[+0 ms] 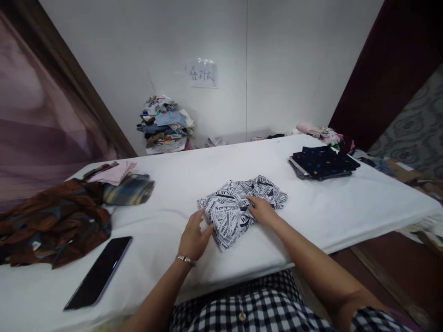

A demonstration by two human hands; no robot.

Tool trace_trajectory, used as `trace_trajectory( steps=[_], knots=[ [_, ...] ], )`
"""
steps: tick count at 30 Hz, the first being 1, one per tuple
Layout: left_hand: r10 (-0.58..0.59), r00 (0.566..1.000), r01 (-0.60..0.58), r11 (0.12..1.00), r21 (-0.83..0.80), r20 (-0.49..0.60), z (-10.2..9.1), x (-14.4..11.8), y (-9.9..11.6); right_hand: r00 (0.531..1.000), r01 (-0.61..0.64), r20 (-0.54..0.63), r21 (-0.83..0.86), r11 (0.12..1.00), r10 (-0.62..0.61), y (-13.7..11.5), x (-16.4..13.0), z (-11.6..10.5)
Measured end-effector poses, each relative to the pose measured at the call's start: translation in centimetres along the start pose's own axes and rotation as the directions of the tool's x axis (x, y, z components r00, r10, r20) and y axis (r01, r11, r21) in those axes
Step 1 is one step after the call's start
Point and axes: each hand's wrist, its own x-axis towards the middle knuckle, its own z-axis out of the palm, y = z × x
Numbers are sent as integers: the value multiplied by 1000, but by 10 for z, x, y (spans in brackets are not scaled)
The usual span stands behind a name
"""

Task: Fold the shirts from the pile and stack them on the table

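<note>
— Table [311, 216] first: what covers it, and what lies on it?

— White cloth covers the long table, wall side to near edge. A rumpled brown patterned garment [58, 221] sprawls at the far left, with a plaid cloth [129, 189] and a pink piece [116, 173] just behind it. A folded dark navy garment with coloured dots [323, 161] sits well apart at the right.

— And the middle?

— A newspaper-print shirt [238, 207], partly folded, lies near the front edge, straight ahead of the person.

— How are the arms set?

— Both forearms reach forward and inward from the bottom of the view. The left hand [194, 237] rests at the shirt's near left edge, fingers loosely curled against the fabric, a thin bracelet [186, 259] on the wrist. The right hand [261, 210] lies palm down on top of the shirt, fingers spread flat, pressing rather than gripping.

— Anything smaller?

— A dark phone [98, 272] lies flat, screen up, near the left front edge. Against the wall stands a heap of mixed clothes [166, 124], below a paper sign [203, 74].
</note>
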Motion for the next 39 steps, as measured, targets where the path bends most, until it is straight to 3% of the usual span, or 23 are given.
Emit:
trace_trajectory(
  steps=[2,4,6,8,10,12,17,20,22,25,27,29,32,35,37,39],
  knots=[
    [225,974,-227,971,81,25,-6,13,-3,997,11,-80,27,1000,-9,-2,-10,-5],
    [308,948,-316,940,126,79,-14,35,-5,987,-7,-155,162,987,33,-2,-28,-10],
    [245,959,-265,953,148,141,-18,65,-6,981,-127,-78,444,887,179,0,-49,-11],
    [124,968,-162,974,161,219,-14,98,-5,934,-328,142,708,625,329,3,-70,-8],
    [2,946,-64,982,179,325,0,129,-1,865,-453,312,821,347,392,5,-84,-3],
    [-79,904,-7,980,200,421,22,156,7,836,-471,370,862,185,405,2,-88,1],
    [-100,849,-10,979,206,520,76,197,36,841,-412,374,911,15,392,-19,-58,8],
    [-99,835,-3,983,185,541,89,204,53,804,-388,361,921,-44,473,-25,-36,17],
    [-87,837,8,989,146,540,88,205,60,787,-377,358,924,-67,503,-25,-26,24],
    [-35,866,12,999,48,499,68,209,67,828,-339,305,941,-14,470,-23,-13,23],
    [1,895,5,1000,-11,447,42,217,72,876,-284,221,955,87,429,-24,-1,7],
    [51,930,-17,995,-96,365,9,226,79,919,-198,94,950,240,383,-29,15,-21],
    [202,967,-140,930,-341,154,-43,228,89,951,-25,-139,854,519,275,-40,42,-70],
    [295,955,-252,835,-490,11,-71,198,87,930,167,-354,645,746,98,-44,52,-96],
    [314,949,-283,848,-448,-5,-70,159,71,901,305,-424,475,826,-89,-37,42,-89],
    [327,945,-307,903,-302,17,-55,111,45,894,382,-365,322,867,-258,-21,19,-64]
  ],
)
